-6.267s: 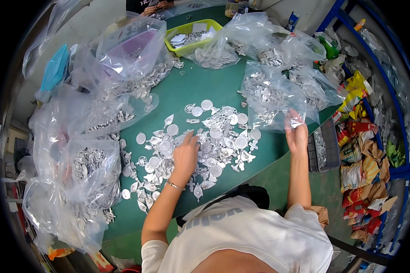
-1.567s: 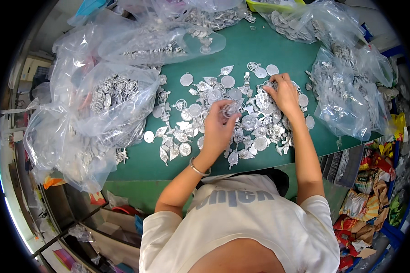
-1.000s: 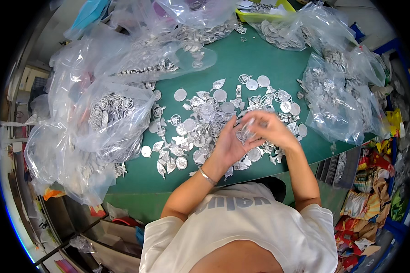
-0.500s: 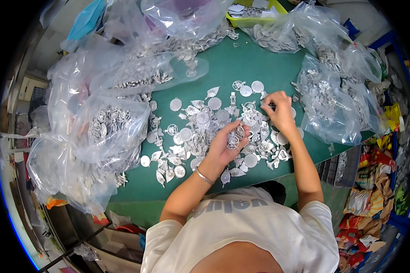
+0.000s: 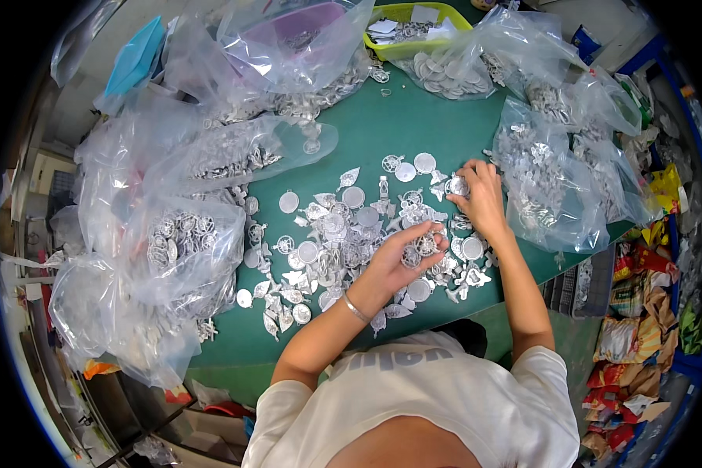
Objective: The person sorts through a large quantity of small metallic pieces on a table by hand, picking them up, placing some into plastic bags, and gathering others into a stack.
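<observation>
My left hand [image 5: 391, 264] is cupped palm up over the right part of a loose pile of silvery metal pendants [image 5: 335, 226]. Several round openwork pendants [image 5: 425, 245] lie in its curled fingers. At the pile's right edge, my right hand [image 5: 485, 200] pinches a round silvery pendant [image 5: 458, 186] between thumb and fingers. Just beyond are more flat discs [image 5: 424, 163] and a leaf-shaped pendant [image 5: 349, 178]. The pile mixes round, leaf and other shapes on the green tabletop [image 5: 413, 117]. The left palm hides the pieces beneath it.
Clear plastic bags of metal pieces crowd the left [image 5: 183, 234] and right [image 5: 550, 171] sides. At the back stand a yellow-green basket [image 5: 378, 51], a purple tray [image 5: 261, 31] and a blue tray [image 5: 135, 56]. A grey crate [image 5: 563, 290] sits below the table's right edge.
My left hand has moved right, closer to my right hand, and the pendants in it are more exposed. A round pendant now shows in my right hand's pinch. The view has shifted slightly.
</observation>
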Demonstrator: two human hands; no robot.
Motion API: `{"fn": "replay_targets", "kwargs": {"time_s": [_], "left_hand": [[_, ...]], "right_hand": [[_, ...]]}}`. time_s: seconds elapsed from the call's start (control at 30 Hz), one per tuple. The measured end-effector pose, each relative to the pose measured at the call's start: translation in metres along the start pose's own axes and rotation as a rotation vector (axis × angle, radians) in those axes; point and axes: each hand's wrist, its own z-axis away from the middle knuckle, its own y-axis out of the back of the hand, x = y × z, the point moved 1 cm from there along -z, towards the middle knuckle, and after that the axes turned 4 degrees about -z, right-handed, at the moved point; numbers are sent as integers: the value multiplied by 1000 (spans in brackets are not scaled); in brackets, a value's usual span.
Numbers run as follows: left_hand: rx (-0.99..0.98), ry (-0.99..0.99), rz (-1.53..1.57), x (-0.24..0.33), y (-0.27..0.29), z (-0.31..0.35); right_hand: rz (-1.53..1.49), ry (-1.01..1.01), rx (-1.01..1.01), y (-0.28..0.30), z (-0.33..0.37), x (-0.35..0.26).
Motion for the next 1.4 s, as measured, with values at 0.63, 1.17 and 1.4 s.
{"fn": "replay_targets", "kwargs": {"time_s": [0.63, 1.17, 1.4], "left_hand": [[407, -1039, -1885, 27, -23, -36], [38, 1, -145, 5, 13, -12], [-53, -21, 21, -4, 13, 13]], "right_hand": [[-106, -184, -106, 2, 1, 13], [-1183, -363, -399, 22, 29, -48], [-685, -151, -312, 15, 1, -63]]}}
